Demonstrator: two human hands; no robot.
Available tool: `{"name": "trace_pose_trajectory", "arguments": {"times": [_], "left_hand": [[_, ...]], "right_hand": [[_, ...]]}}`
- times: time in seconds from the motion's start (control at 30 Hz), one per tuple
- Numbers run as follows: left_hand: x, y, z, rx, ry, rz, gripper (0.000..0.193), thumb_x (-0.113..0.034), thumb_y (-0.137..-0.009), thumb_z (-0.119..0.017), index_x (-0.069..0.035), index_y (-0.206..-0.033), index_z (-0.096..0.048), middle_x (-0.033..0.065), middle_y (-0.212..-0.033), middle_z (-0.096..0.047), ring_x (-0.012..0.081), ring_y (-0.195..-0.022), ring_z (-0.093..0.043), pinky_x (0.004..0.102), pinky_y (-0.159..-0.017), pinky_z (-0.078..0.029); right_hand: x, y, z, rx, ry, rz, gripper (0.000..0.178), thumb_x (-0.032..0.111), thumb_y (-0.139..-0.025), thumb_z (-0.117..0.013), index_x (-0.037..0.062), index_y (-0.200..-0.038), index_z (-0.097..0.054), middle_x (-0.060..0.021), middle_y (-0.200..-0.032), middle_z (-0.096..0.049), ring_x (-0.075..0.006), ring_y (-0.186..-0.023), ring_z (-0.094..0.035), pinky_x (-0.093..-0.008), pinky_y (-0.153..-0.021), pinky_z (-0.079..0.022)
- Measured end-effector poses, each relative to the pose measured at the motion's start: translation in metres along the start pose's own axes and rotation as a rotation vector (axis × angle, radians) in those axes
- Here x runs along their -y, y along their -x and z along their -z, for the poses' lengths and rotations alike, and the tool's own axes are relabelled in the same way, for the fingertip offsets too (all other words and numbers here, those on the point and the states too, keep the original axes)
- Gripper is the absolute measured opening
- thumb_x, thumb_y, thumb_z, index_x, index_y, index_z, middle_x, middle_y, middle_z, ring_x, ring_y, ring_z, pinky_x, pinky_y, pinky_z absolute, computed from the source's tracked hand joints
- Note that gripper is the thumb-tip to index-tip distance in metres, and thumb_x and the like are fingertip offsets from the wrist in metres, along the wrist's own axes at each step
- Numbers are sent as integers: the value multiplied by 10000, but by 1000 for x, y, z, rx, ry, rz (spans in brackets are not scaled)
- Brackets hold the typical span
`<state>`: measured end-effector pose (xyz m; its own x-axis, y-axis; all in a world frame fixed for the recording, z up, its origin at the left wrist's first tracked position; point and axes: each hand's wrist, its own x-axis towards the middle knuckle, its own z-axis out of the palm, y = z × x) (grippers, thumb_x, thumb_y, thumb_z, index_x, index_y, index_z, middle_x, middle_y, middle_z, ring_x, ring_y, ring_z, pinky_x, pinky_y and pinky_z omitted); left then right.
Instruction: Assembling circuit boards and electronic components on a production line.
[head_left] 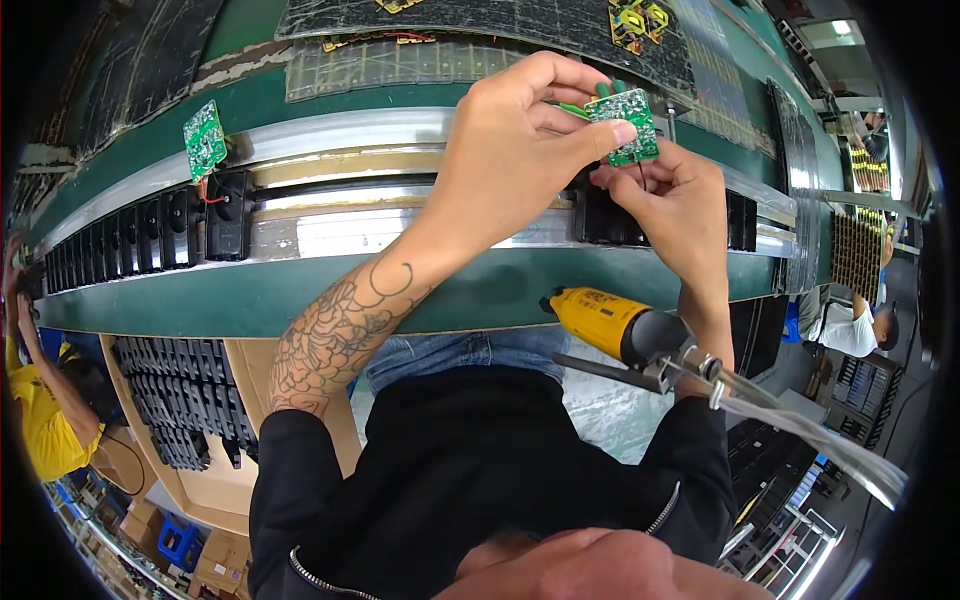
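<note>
A small green circuit board [630,110] with solder joints on its face is gripped between the thumb and fingers of my left hand [515,150]. Just below it, my right hand [680,205] has its thumb and fingertips closed by a thin dark wire under the board; what they pinch is too small to make out. Beneath both hands a black plastic housing [603,220] sits on the metal rail [350,220], partly covered by my right hand. Farther left, another green circuit board [205,142] stands tilted, joined by red wires to a black housing [229,215].
Black housings [120,245] line the rail's left. A yellow power screwdriver [600,315] hangs close to my right forearm. Black trays [500,25] with yellow-and-black boards [637,22] lie beyond the rail. A cardboard box [215,480] holds black parts at lower left. Co-workers are at both sides.
</note>
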<state>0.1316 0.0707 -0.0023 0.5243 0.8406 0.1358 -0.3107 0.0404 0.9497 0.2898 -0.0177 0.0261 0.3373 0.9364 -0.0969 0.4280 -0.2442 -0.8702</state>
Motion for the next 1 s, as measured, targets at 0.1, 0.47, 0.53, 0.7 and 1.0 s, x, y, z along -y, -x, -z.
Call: {"name": "trace_pose_trajectory", "arguments": {"times": [0.1, 0.47, 0.53, 0.7, 1.0], "left_hand": [[0, 1, 0, 11, 6, -4, 357, -32, -848, -806, 36, -1159, -643, 140, -1050, -684, 106, -816, -707, 181, -725, -561], [2, 0, -1, 23, -30, 0, 346, -16, -848, -797, 38, -1151, -640, 147, -1060, -690, 115, -824, -708, 188, -724, -569], [3, 0, -1, 21, -30, -13, 345, -16, -847, -797, 38, -1149, -639, 149, -1059, -692, 116, -823, -708, 188, -722, -569], [1, 1, -1, 25, -9, -6, 341, -12, -848, -793, 38, -1148, -639, 150, -1049, -695, 117, -822, -708, 189, -720, -569], [1, 1, 2, 41, -97, -14, 346, -11, -841, -797, 27, -1150, -646, 151, -1025, -697, 113, -824, -704, 191, -714, -566]], "right_hand": [[-1, 0, 0, -8, 8, -11, 81, -26, -810, -700, -16, -885, -728, 8, -713, -685, -17, -575, -478, -158, -523, -340], [-12, -2, 3, 2, 29, -14, 159, -69, -816, -674, -9, -954, -725, -41, -797, -740, -21, -627, -553, -129, -559, -390], [-11, -2, 2, -12, -23, -18, 121, -36, -810, -700, -13, -927, -723, -13, -749, -710, -16, -603, -517, -144, -541, -372], [-12, -3, 1, -23, -31, -18, 108, -16, -807, -719, -17, -916, -722, -2, -725, -696, -14, -589, -499, -152, -531, -369], [-15, -3, 3, 4, 57, 4, 128, -42, -808, -713, -11, -932, -724, -24, -755, -718, -18, -589, -505, -149, -529, -374]]}}
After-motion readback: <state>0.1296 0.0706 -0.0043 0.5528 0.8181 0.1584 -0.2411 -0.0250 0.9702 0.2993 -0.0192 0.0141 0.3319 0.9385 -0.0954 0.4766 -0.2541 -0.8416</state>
